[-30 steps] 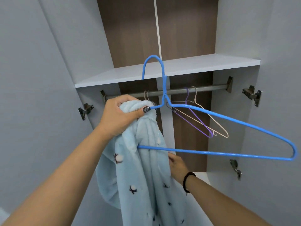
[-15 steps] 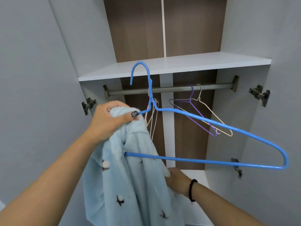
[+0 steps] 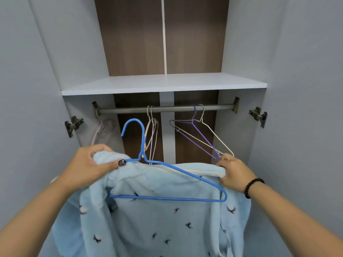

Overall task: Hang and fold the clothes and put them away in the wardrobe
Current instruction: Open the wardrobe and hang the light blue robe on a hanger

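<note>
A fluffy light-blue garment (image 3: 163, 225) with small dark motifs hangs spread between my two hands in front of the open wardrobe. My left hand (image 3: 92, 167) grips one top corner of the garment together with the left shoulder of a blue wire hanger (image 3: 167, 182). The hanger's hook points up below the rail, and its right end and bottom bar lie against the cloth. My right hand (image 3: 233, 173), with a dark bead bracelet on the wrist, grips the garment's other top corner, level with the left hand.
A grey rail (image 3: 167, 109) runs under a white shelf (image 3: 163, 86). Several empty wire hangers hang on it: pale ones (image 3: 151, 134) near the middle, a purple one (image 3: 196, 134) and a white one (image 3: 215, 134) to the right. Both doors stand open, hinges (image 3: 73, 124) showing.
My right hand rose from low on the cloth to the garment's top edge and spread it out. The blue hanger came down, and its right arm now lies against the cloth.
</note>
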A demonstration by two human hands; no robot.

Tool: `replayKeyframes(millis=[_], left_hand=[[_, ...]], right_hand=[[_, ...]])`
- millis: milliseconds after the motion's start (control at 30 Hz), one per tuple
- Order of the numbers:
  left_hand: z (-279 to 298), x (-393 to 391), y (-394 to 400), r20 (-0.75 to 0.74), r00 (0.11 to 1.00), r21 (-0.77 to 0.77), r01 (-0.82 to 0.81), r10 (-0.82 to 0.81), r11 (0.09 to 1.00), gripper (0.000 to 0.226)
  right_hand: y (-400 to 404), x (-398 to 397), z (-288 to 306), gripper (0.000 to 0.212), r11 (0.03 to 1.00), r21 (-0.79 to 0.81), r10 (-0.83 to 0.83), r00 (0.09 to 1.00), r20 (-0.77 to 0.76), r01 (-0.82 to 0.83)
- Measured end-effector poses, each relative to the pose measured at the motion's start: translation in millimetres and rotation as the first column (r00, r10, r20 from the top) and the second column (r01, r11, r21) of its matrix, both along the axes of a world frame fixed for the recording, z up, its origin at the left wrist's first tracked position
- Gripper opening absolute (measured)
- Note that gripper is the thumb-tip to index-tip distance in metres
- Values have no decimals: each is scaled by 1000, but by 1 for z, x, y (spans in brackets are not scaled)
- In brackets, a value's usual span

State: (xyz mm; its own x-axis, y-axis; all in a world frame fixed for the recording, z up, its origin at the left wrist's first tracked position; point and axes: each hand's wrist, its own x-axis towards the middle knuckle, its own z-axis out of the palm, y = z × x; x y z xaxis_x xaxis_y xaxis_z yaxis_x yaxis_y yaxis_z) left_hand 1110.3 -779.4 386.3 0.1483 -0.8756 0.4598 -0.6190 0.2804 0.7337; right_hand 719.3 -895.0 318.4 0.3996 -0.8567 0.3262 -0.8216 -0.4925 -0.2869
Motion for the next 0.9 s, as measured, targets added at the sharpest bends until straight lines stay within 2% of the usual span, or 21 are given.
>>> replayKeyframes(millis=[67,133,233,300,367,500,667,767,833,900], left_hand=[[-3,5,-1,50,999,16,-10,9,1000,21],[-10,9,-1,80,997,47,-21,17,999,20],[-26,12,0,55,995,68,-90,86,994,22],[-38,12,0,13,985,66,-174,173,983,23],[-51,8,0,-24,968,71,-249,251,966,26],[-68,-13,2,-65,943,89,-321,327,943,29],[-83,-43,9,-47,901,110,-425,432,898,34],[-92,-65,10,-46,897,141,-430,440,892,36],[-96,-78,11,-51,899,151,-423,435,893,36],[-97,-87,11,-47,902,166,-417,429,894,37]], right_hand=[[0,-15,0,9,992,-42,-117,993,-19,116],[-1,-27,1,12,974,-25,-222,973,64,224],[-5,-33,3,19,925,126,-379,891,250,358],[-8,-29,5,14,891,240,-444,849,286,385],[-10,-20,7,9,890,248,-442,857,264,383],[-7,6,28,21,903,183,-424,870,250,388],[6,43,54,5,914,238,-385,887,255,328],[25,73,61,11,936,254,-305,920,247,242],[41,94,62,19,944,296,-238,920,312,144],[54,113,61,12,931,358,-218,895,390,71]])
